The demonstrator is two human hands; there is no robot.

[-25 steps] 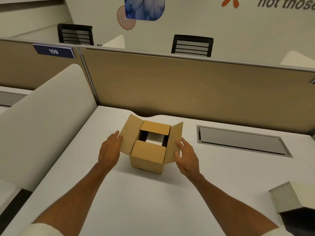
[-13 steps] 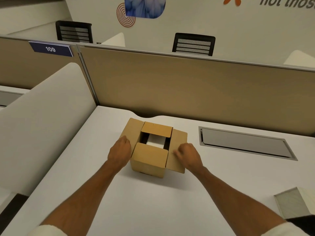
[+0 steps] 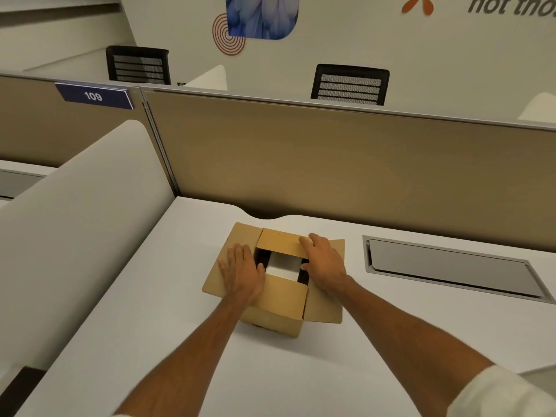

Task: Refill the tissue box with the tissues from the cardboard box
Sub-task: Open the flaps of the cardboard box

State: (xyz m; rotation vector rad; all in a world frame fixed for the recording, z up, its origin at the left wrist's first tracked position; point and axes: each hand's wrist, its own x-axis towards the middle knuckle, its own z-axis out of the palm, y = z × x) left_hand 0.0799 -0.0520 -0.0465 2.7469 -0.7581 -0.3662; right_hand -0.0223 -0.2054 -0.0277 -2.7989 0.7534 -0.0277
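- A white counter [image 3: 168,341] fills the bottom of the view.
- A grey metal flap [image 3: 451,270] is set flat into the counter on the right.
- A tan wall panel [image 3: 346,164] stands at the back of the counter.
- A blue sign [image 3: 94,95] on the left panel says 109.
- Two black chairs [image 3: 350,85] show behind the panel.
- A blue picture [image 3: 261,15] is on the far wall.

Both hands [image 3: 282,273] press flat on the cardboard box [image 3: 278,299] flaps.
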